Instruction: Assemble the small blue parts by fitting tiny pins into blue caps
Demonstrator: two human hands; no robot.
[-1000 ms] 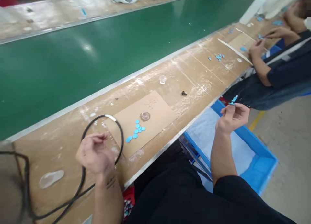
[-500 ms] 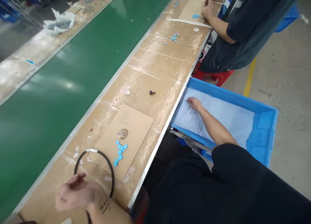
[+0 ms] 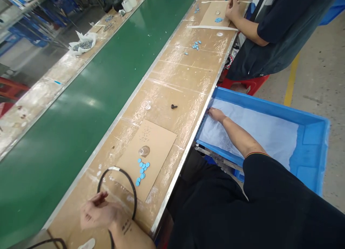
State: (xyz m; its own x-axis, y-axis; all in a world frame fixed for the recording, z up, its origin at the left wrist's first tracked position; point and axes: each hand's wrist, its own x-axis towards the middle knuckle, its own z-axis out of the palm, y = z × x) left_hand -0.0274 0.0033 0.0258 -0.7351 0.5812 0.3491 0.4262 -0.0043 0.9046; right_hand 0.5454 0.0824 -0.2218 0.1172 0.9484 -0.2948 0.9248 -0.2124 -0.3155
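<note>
My left hand [image 3: 101, 211] is held over the near end of the bench, beside a black cable loop [image 3: 132, 184]. Its fingers are curled in, and what they hold, if anything, is hidden. Down in the blue bin [image 3: 280, 104], my right hand [image 3: 216, 114] has its fingers closed at the wall by the bench, over a white sheet lining [image 3: 258, 130]. Its fingertips are too small to show what is in them. On the bench between the hands lies a cardboard sheet [image 3: 161, 141] with several blue discs [image 3: 141, 171], a small clear cup [image 3: 144, 151] and tiny dark specks [image 3: 146, 132].
A black bolt-like piece [image 3: 174, 106] and a clear round piece [image 3: 146, 105] lie beyond the cardboard. Left of the bench runs a green conveyor belt [image 3: 81, 112]. A co-worker's hand [image 3: 234, 9] works farther up, near small blue pieces [image 3: 196, 45].
The view has shifted, so the scene sits farther right. My right hand has moved closer against the bin's wall by the bench. My left hand stays curled beside the cable.
</note>
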